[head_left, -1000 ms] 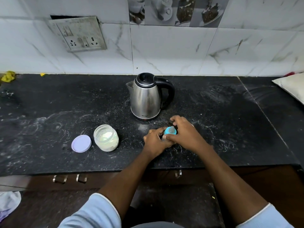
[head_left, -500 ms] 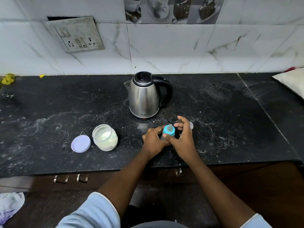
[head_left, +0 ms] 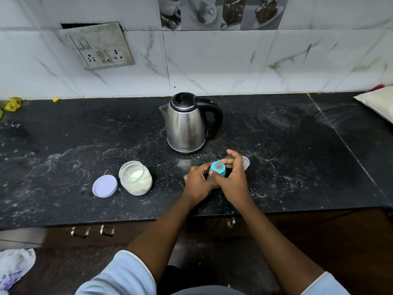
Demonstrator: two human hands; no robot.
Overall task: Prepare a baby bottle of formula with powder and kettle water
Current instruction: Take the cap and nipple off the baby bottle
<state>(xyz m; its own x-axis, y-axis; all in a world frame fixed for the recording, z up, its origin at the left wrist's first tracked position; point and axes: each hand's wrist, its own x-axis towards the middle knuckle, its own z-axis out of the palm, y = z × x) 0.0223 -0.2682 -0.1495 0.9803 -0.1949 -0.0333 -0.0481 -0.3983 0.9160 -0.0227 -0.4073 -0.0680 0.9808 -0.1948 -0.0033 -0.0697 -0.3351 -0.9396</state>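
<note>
A small baby bottle stands on the black counter [head_left: 63,158], topped by a blue collar and clear teat [head_left: 218,167]. My left hand [head_left: 198,180] grips the bottle's body, which is mostly hidden. My right hand [head_left: 232,177] pinches the blue collar from the right, thumb in front and fingers behind. A steel electric kettle [head_left: 186,124] with a black handle stands just behind the hands. An open jar of white formula powder [head_left: 136,177] sits to the left, its lilac lid [head_left: 104,186] lying beside it. A clear bottle cap [head_left: 245,162] peeks out behind my right hand.
A wall socket plate [head_left: 97,46] hangs on the tiled wall at upper left. A pale cushion [head_left: 377,102] lies at the counter's right end. Yellow scraps [head_left: 12,104] sit at the far left. Drawer handles [head_left: 93,231] run below the counter's front edge.
My right hand has turned around the blue collar, going from covering the teat to pinching it from the side, so the teat now shows. My left hand kept its hold on the bottle.
</note>
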